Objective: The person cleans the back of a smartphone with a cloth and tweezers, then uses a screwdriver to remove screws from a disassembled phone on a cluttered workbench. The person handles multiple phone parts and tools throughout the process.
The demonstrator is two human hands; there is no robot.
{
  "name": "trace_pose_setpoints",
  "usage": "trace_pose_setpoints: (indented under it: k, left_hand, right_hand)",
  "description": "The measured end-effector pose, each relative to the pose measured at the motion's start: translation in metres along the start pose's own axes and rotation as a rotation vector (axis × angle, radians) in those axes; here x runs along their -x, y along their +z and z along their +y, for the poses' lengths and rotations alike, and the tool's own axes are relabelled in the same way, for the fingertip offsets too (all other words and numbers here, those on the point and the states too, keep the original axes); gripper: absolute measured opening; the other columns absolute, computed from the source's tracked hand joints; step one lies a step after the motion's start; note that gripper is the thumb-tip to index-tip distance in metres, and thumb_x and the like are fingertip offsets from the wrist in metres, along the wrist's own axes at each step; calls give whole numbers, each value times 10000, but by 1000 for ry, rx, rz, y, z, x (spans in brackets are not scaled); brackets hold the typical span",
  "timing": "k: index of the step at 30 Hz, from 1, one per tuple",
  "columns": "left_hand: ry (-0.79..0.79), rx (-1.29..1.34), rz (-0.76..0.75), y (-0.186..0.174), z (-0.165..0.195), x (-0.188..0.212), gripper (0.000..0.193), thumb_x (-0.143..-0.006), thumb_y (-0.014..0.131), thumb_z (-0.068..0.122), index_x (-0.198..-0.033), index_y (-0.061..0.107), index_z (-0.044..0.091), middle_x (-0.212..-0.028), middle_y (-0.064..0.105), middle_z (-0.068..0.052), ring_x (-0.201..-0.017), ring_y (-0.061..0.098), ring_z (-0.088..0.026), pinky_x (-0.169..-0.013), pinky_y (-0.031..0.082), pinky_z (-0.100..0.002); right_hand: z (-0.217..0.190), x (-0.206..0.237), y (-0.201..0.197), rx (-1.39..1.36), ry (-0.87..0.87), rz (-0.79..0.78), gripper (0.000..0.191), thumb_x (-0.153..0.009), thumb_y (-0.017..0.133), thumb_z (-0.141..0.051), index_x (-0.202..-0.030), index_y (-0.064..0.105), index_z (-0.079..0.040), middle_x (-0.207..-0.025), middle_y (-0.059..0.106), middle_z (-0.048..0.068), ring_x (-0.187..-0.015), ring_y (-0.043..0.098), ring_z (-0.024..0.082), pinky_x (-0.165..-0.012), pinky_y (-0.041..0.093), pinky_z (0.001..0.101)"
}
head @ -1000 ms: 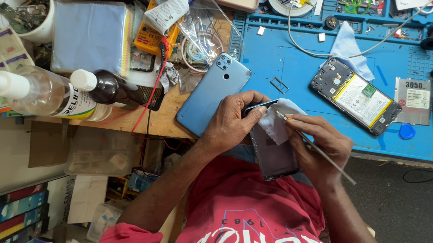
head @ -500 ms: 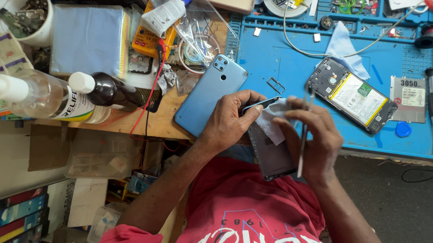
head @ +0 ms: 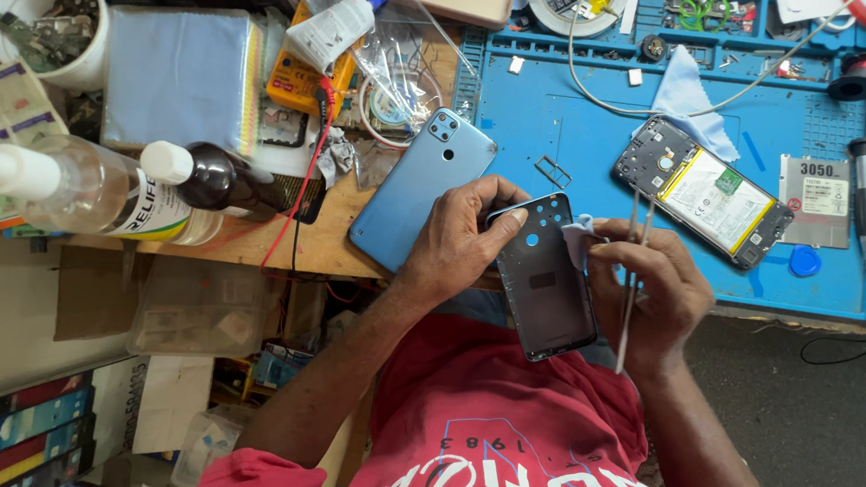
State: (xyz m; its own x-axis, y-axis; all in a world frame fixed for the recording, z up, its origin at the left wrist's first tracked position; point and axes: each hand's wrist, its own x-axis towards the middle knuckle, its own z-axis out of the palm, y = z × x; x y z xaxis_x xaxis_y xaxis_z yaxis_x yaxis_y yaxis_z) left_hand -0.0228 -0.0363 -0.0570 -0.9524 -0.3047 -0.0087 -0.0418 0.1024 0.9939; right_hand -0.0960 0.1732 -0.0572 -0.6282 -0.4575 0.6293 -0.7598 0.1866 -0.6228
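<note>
Two hands on one part here, and only the head view to go on. Left hand (head: 458,247) is wrapped around the top edge of a dark grey phone back cover (head: 545,277), thumb over the upper corner by the camera cutouts, fingers curled behind it. The cover is held up off the bench, inner side facing the camera, just over the person's red shirt (head: 505,430) and slightly tilted.

Right hand (head: 652,295) is closed too: it's pinching a small pale blue cloth (head: 581,236) against the cover's right edge, and a pair of thin metal tweezers (head: 630,277) is tucked in the same grip, running roughly upright with the tips pointing down past the palm.

Around that, a blue phone back panel (head: 420,189) lies flat across the seam between the wooden bench and the blue work mat (head: 565,115), just above the left hand. Further right on the mat sits an opened phone (head: 715,191) with its battery showing, and a second light blue cloth (head: 690,97) is touching its top end. Over on the left there's a clear spray bottle (head: 79,190) lying on its side with a dark brown bottle (head: 214,182) right beside it. A yellow multimeter (head: 308,76) sits near the top under some clear plastic bags.
</note>
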Motion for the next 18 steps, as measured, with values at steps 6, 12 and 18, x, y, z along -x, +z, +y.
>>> trace_pose_setpoints:
  k: [6, 12, 18]
  left_hand:
    - [39, -26, 9, 1, -2, 1, 155, -995, 664, 136, -1047, 710, -2, -871, 730, -33, -779, 655, -71, -710, 563, -254]
    - [16, 33, -27, -1, 1, 3, 212, -970, 717, 184, -1082, 708, 4, -857, 726, -30, -744, 635, -64, -660, 544, -251]
    - [52, -26, -8, -2, 2, 3, 214, -967, 727, 197, -1067, 707, 10, -838, 743, -21, -733, 664, -60, -658, 553, -243]
  right_hand:
    - [-16, -15, 10, 136, -134, -85, 179, -899, 816, 1, -998, 694, -83, -1115, 753, 65, -1039, 707, 250, -896, 550, 369]
    - [-23, -23, 17, 160, -144, -178, 208, -836, 807, -12, -1011, 716, -78, -1121, 763, 65, -1029, 695, 261, -881, 520, 393]
    - [-30, -13, 0, -142, 64, -24, 240, -893, 586, 30, -1107, 667, -39, -1121, 736, 87, -1050, 682, 201, -970, 528, 358]
